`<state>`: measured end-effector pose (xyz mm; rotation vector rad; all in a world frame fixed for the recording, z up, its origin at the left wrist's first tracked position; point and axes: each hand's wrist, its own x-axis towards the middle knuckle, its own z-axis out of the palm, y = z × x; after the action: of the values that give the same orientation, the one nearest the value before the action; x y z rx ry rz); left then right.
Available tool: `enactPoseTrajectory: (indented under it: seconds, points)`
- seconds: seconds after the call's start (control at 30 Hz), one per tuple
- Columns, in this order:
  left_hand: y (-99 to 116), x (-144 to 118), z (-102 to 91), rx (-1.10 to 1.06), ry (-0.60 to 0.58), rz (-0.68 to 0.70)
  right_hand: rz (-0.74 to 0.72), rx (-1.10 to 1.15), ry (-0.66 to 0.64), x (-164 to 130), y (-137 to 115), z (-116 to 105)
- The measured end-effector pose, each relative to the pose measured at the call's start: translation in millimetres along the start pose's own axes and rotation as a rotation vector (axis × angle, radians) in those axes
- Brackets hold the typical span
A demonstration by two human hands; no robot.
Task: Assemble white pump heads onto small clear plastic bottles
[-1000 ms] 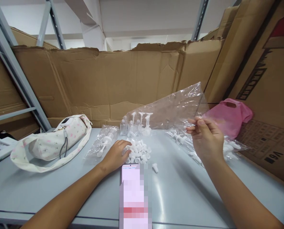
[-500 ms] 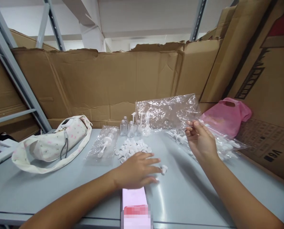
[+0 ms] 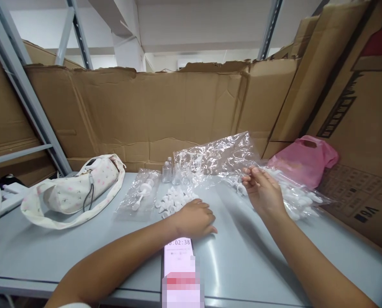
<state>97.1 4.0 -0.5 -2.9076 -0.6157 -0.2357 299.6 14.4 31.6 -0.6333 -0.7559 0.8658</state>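
Note:
My left hand (image 3: pixel 195 220) rests low over the table beside a pile of small white plastic caps (image 3: pixel 174 200). Its fingers curl downward and the thumb points right; whatever lies under them is hidden. With thumb and fingers pinched, my right hand (image 3: pixel 263 190) holds up the edge of a clear plastic bag (image 3: pixel 223 149). The bag stretches leftward in front of small clear bottles (image 3: pixel 167 172) and white pump tops, which show faintly through the film. Behind my right wrist lies another clear bag of white plastic parts (image 3: pixel 302 196).
A phone (image 3: pixel 180 263) showing a timer lies near the front edge. To the left are a white patterned shoulder bag (image 3: pixel 78 192) and a clear packet with a white pump (image 3: pixel 142 192). A pink plastic bag (image 3: pixel 306 160) leans by the cardboard (image 3: pixel 191 107) at the right.
My left hand has curled its fingers, and the lone white cap beside it no longer shows. The raised plastic bag has sagged lower and to the left with my right hand.

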Motion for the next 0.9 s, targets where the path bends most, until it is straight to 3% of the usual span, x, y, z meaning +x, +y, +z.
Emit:
enactPoseTrajectory:
  seconds: [0.27,0.43,0.53,0.63,0.77,0.83,0.9]
  points:
    - [-17.2,-12.2,3.6,-0.083,0.058,-0.044,0.017,-0.027,0.009,-1.5,0.8,-0.3]
    - [-16.6,-25.3,-9.9,-0.149,0.139,-0.071,0.032,-0.029,-0.002,-1.2,0.3,-0.1]
    - [-19.4,-39.5,-21.9,-0.186,0.187,-0.141,0.062,-0.012,0.006,0.5,-1.0,-1.0]
    - [-28.6,-56.7,-29.5,-0.244,0.282,-0.298,0.129,-0.040,-0.017,1.2,-1.8,-1.4]
    - [-43.6,-75.2,-33.9,-0.653,0.519,-0.609,0.333,-0.147,-0.215,-3.7,1.6,0.3]
    - [-48.1,-79.4,-33.9,-0.924,0.593,-0.674,0.426,-0.217,-0.326,-9.5,5.5,3.1]
    - [-48.7,-79.8,-32.0,-1.156,0.592,-0.690,0.491,-0.296,-0.401,-17.2,9.6,7.1]
